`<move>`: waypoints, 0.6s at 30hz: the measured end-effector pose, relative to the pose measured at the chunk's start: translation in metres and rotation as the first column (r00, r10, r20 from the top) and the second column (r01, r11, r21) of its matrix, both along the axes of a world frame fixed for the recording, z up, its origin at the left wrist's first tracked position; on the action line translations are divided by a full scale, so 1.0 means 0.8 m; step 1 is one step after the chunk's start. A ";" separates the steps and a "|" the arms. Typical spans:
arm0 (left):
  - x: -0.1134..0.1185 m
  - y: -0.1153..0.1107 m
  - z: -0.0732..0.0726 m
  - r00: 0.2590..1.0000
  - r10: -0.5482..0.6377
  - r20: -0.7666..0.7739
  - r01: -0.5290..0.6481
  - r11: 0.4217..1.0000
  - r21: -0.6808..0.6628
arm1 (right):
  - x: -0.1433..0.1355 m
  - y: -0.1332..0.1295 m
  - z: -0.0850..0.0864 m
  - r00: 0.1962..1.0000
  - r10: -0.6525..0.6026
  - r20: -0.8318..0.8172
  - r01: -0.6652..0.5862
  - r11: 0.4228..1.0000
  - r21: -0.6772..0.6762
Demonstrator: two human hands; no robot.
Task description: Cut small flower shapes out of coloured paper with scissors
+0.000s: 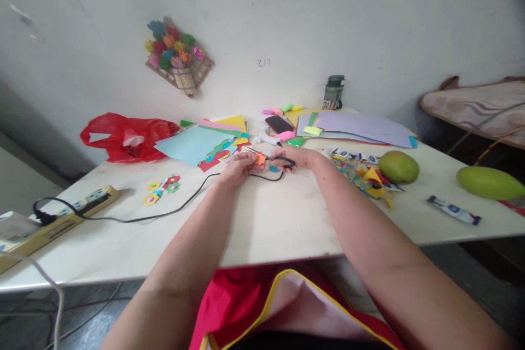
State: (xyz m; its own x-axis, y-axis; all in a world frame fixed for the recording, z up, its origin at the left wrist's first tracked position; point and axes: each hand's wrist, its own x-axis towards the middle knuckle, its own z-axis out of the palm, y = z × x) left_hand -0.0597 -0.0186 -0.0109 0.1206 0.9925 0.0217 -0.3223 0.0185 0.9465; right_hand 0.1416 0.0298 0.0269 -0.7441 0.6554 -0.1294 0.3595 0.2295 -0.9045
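My left hand [241, 166] pinches a small orange paper piece [260, 159] above the middle of the table. Close against it, my right hand [296, 157] is closed on black-handled scissors [287, 162], whose blades point left toward the orange paper. Whether the blades touch the paper I cannot tell. Just behind my hands lies a white glue gun [266, 140]. Left of my left hand, several small paper flowers [162, 190] in yellow, red and green rest on the table.
A black cord [180, 209] runs from a power strip [82, 210] to my hands. Coloured paper sheets [192, 145] and a red plastic bag [131, 136] lie left; paper scraps [371, 180], green fruit [398, 167] and a tube [453, 210] lie right. A phone [279, 124] lies behind.
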 end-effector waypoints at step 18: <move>0.003 -0.002 0.003 1.000 0.016 0.007 -0.016 1.000 -0.019 | 0.000 0.007 -0.009 0.998 0.060 -0.017 -0.059 0.996 0.069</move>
